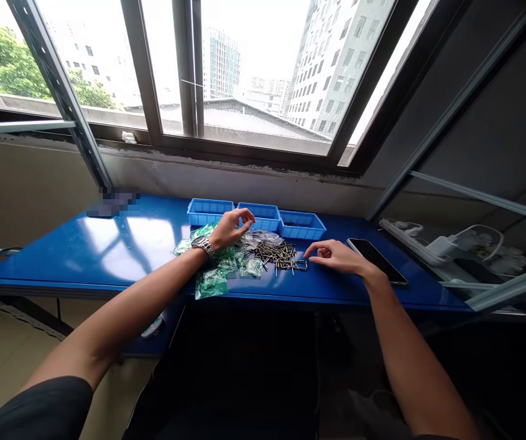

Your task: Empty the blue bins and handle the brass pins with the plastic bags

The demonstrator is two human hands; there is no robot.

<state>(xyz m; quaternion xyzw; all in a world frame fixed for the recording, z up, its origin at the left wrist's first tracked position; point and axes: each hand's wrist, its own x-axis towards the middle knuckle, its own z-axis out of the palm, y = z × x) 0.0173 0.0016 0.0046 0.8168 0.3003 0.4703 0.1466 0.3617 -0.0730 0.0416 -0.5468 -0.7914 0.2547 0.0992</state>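
Note:
My left hand point(230, 228), with a metal watch point(203, 245) on its wrist, is raised over the clear plastic bags point(263, 239) just in front of the middle blue bin point(263, 215). Its thumb and fingers curl together in a pinch; anything between the tips is too small to see. Green plastic packets point(212, 282) lie under and in front of that wrist. My right hand point(334, 255) rests low at the right edge of a pile of small black-and-brass pins point(279, 253). Its bent index finger and thumb are apart beside the nearest pins, with nothing visible in them.
A left blue bin point(210, 217) and a right blue bin point(302, 232), which has dark pieces inside, flank the middle one. A dark-screened tablet or phone point(377, 260) lies right of my right hand. Beyond stand a power strip point(412, 241) and metal shelf posts on the blue table point(70, 256).

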